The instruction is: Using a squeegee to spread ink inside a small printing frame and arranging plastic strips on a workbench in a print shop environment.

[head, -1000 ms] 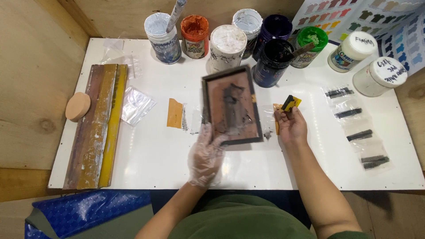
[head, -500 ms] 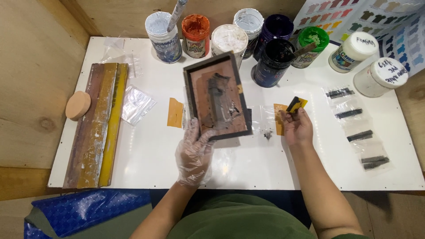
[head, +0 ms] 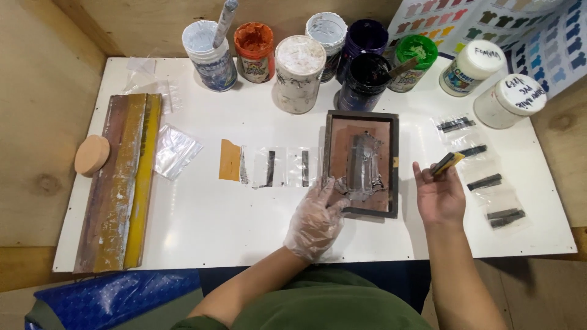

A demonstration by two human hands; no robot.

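White table [head: 183,232]: gloved left hand [head: 315,220] pinches small screen frame [head: 362,164] at seven o'clock, long axis twelve-to-six; right hand [head: 440,192] grips yellow squeegee [head: 445,164] at three.

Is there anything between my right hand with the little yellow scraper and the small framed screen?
Nothing visible. Only bare white table separates the right hand, holding the scraper, from the framed screen.
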